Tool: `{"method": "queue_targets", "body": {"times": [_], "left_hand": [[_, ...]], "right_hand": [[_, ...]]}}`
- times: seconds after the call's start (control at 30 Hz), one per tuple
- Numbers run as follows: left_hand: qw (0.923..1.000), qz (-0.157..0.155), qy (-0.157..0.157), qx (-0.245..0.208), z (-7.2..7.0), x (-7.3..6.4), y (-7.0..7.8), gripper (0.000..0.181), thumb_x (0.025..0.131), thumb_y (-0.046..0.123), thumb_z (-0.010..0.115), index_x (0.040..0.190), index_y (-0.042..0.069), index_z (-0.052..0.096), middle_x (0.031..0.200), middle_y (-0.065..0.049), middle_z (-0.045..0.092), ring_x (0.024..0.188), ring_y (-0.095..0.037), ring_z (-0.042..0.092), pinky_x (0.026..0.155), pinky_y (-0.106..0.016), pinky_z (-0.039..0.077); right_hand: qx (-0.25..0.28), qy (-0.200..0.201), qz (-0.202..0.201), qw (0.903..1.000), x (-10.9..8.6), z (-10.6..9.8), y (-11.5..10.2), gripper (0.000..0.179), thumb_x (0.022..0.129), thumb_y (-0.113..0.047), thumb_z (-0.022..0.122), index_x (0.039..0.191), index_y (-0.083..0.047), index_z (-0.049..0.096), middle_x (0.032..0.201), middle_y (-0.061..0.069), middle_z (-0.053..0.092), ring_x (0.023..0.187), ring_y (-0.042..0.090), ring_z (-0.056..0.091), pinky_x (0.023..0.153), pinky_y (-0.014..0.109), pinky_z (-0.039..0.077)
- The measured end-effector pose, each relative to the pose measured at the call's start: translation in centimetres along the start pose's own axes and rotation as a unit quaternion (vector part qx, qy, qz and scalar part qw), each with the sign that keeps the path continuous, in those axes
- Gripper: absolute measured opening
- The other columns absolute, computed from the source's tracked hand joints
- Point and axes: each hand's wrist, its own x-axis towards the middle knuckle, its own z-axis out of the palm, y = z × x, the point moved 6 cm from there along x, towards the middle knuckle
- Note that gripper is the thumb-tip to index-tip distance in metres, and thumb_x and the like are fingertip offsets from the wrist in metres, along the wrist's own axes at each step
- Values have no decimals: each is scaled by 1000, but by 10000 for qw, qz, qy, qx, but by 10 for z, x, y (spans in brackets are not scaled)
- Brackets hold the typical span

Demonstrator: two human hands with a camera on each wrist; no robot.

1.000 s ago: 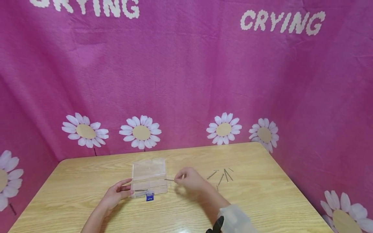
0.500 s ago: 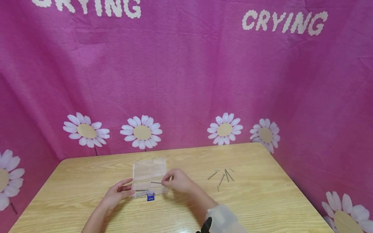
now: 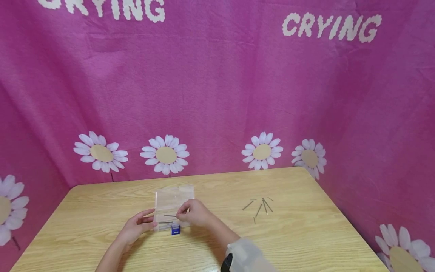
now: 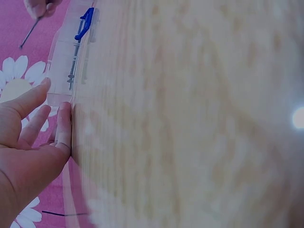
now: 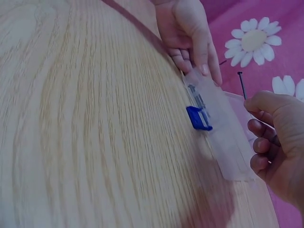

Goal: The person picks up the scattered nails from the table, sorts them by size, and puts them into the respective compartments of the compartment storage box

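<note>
A clear plastic box (image 3: 173, 196) lies on the table with its lid folded back and a blue latch (image 3: 175, 230) at its front edge. My left hand (image 3: 133, 229) holds the box's left end between thumb and fingers. Several nails (image 4: 74, 64) lie inside along the front, seen through the wall in the left wrist view. My right hand (image 3: 194, 212) pinches one nail (image 5: 242, 84) by one end between thumb and forefinger, its head pointing away from the fingers. This nail is over the open box, level and pointing left in the head view.
Several loose nails (image 3: 259, 209) of different lengths lie scattered on the wooden table (image 3: 299, 234), to the right of the box. A pink cloth (image 3: 217, 94) with daisies and lettering hangs behind the table and along its sides.
My right hand has moved left with the nail, from beside the box to over it. The left hand stays at the box's left end.
</note>
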Motion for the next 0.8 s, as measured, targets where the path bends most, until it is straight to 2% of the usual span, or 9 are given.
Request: {"method": "queue_targets", "body": {"times": [0.03,0.13,0.27,0.8], "left_hand": [[9998,-160,86,65,1,-1,0,64,80,15,72,135,-5,44,119,-26,59,99,-15,60,80,-26,50],[9992,-339,176,115,2,-2,1,61,82,9,69,136,-5,42,122,-27,57,101,-17,60,80,-27,49],[9991,-354,162,174,3,-2,1,59,84,6,66,136,-6,41,121,-28,57,99,-16,60,80,-26,49],[9990,-389,183,149,1,-2,0,60,83,8,68,136,-5,42,120,-26,58,99,-16,59,80,-26,49]], "right_hand": [[-29,5,-1,10000,1,2,-1,8,81,-10,68,80,-3,71,68,-8,56,57,1,42,52,15,35],[-59,30,-26,10000,4,8,-4,7,80,-9,68,80,-3,71,67,-8,57,56,1,43,52,14,36],[-42,36,91,9999,6,15,-5,8,81,-8,67,79,-1,71,66,-6,58,58,1,45,53,15,39],[-689,32,197,9974,10,28,-7,11,84,-12,66,77,-4,70,66,-5,60,58,2,46,54,16,40]]}}
